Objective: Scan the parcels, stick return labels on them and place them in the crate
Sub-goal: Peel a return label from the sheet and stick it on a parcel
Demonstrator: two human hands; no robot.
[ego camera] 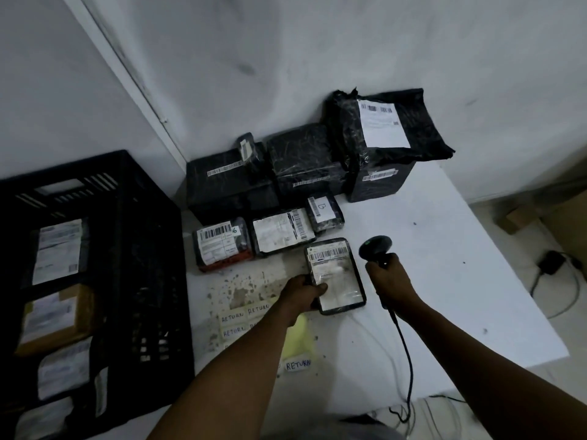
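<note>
- Two grips were occupied: the left hand [303,289] pinched a flat parcel [335,276], label tilted upward, presumably for reading.
- The scanner [374,247] was clasped by the right hand [389,274], aimed at its barcode.

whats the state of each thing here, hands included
left hand: grip on the flat parcel's near left edge
flat parcel: label up, no return label visible
right hand: grip on the scanner handle
scanner: head beside the flat parcel's barcode
crate: open, parcels inside
return labels: lying on the table
</note>
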